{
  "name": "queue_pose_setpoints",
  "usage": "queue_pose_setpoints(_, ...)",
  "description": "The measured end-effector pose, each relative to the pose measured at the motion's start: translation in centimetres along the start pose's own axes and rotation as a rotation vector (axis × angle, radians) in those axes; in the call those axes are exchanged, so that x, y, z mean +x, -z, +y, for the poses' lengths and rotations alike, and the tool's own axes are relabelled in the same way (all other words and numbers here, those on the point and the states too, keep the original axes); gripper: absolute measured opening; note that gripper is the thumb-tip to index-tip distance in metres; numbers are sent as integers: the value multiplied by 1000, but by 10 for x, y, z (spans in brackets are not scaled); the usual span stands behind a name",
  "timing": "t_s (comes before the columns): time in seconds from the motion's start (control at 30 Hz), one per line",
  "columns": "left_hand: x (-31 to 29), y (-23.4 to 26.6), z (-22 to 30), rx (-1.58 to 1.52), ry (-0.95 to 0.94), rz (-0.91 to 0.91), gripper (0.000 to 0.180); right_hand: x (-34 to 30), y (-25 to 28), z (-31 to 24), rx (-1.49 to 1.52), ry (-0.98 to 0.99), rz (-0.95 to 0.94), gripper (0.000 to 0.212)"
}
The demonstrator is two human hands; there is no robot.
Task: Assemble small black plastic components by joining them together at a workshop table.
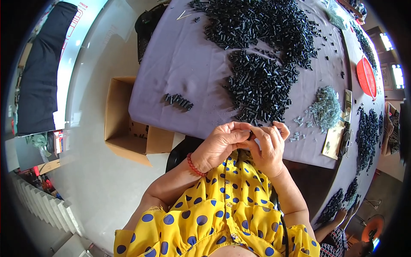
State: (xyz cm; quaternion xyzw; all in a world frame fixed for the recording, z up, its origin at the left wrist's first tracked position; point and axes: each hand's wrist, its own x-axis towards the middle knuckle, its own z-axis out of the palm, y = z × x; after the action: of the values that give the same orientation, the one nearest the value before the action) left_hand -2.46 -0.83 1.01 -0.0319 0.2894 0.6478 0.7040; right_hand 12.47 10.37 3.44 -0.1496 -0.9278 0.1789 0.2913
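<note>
Left of the large black heap (261,85) on the worktop (184,64), a short row of black pieces (179,102) lies apart. Just at the heap's near edge, the left hand (220,143) and right hand (269,150) meet, fingers closed around a small dark piece (251,135); the step seems to be fingertip work on it, and the next move probably calls for a steady two-handed pinch. Right of the heap sit clear pieces (326,107).

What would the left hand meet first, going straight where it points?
Likely the right hand, just ahead of the left hand, at the small black piece; exact depth is unclear.
</note>
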Motion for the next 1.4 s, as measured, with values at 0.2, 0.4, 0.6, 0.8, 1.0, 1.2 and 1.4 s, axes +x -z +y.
queue_pose_setpoints(0.2, 4, 10, -7, -96, -39, -42, 28, 2, 0, 2, -5, -86, -73, 61)
queue_pose_setpoints(0.4, -2, 15, -2, -101, -88, -17, 28, -3, -3, 12, 122, -86, -121, 51)
queue_pose_setpoints(0.6, -15, 33, 28, 500, -534, 230, 25, -16, -18, 17, 102, -34, -123, 26)
queue_pose_setpoints(0.8, -28, 84, 88, 1267, -1106, 897, 22, -24, -20, 21, 105, -33, -171, 24)
queue_pose_setpoints(1.0, -27, 112, 107, 1393, -1039, 1019, 21, -24, -22, 21, 100, -21, -174, 23)
queue_pose_setpoints(1.2, -33, 105, 106, 1578, -1132, 1014, 19, -24, -20, 22, 108, -51, -181, 24)
queue_pose_setpoints(1.4, -10, 52, 66, 1666, -1166, 810, 21, -26, -22, 25, 108, -29, -167, 29)
